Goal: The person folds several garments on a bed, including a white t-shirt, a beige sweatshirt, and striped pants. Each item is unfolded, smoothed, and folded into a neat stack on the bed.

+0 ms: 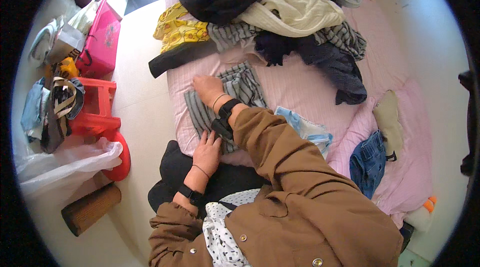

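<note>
A grey garment with dark stripes [245,81] lies partly folded on a pink bed sheet [288,83] before me. My left hand [207,151] rests on its near edge, fingers spread and palm down. Farther up the same garment, my right hand [208,87] is on the fabric near its left side. Those fingertips are curled and partly hidden, so whether they pinch the cloth cannot be told. My right forearm covers part of the striped cloth. A white and light-blue cloth item [305,128] lies to the right of the garment.
Heaped clothes lie across the bed's far part, including a cream garment [296,12], a yellow printed garment [183,29] and a dark navy garment [333,64]. Denim bottoms [369,164] lie at right. A pink box [101,42], red plastic stool [99,98] and brown roll [92,207] stand left.
</note>
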Available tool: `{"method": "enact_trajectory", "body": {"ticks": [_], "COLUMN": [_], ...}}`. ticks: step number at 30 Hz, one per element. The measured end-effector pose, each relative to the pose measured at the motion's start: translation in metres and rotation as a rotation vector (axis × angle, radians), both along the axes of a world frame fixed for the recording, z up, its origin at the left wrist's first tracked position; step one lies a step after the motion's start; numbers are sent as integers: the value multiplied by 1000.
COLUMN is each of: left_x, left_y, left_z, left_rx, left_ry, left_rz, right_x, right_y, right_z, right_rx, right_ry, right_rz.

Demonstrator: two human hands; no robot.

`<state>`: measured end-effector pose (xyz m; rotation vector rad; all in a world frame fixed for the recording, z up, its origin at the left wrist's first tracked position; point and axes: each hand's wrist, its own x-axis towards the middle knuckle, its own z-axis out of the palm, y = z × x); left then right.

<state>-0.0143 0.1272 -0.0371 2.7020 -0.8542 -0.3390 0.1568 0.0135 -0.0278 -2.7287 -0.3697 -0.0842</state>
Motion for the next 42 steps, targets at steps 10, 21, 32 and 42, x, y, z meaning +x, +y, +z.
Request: {"method": "enact_trajectory", "body": {"ticks": [10, 21, 32, 42], "left_x": [1, 0, 2, 14], "left_y": [1, -22, -29, -41], "left_z": [-1, 45, 1, -2], "left_rx": [4, -236, 204, 305], "left_ry": [23, -32, 212, 339], "left_rz": [14, 214, 96, 166], "right_x": [-59, -47, -17, 36], "right_y": [-79, -331, -446, -479], "right_z": [-1, 85, 79, 28], "right_rx": [52, 897, 1630, 310], "right_ry": [-224, -148, 470, -280], "right_rz": [436, -454, -885, -439]}}
